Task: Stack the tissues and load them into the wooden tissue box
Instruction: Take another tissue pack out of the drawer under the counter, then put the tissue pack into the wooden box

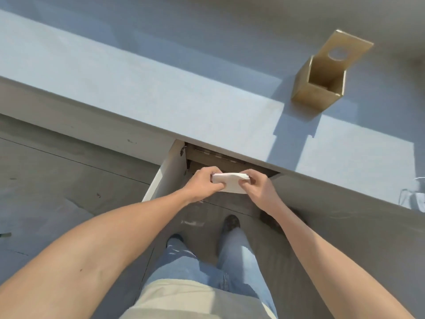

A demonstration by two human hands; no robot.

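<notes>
A small white stack of tissues (230,182) is held below the counter's front edge, in front of an open cabinet. My left hand (203,183) grips its left end and my right hand (258,186) pinches its right end. The wooden tissue box (305,85) stands on the counter at the upper right, well away from both hands. Its hinged lid (342,46) with a round hole is flipped open toward the back, and the inside looks empty.
The pale counter top (161,88) runs diagonally across the view. An open cabinet door (169,166) hangs left of my hands, with a dark opening (225,161) behind them. My legs and shoes stand on the grey floor (57,180). A thin wire object (411,199) lies at the right edge.
</notes>
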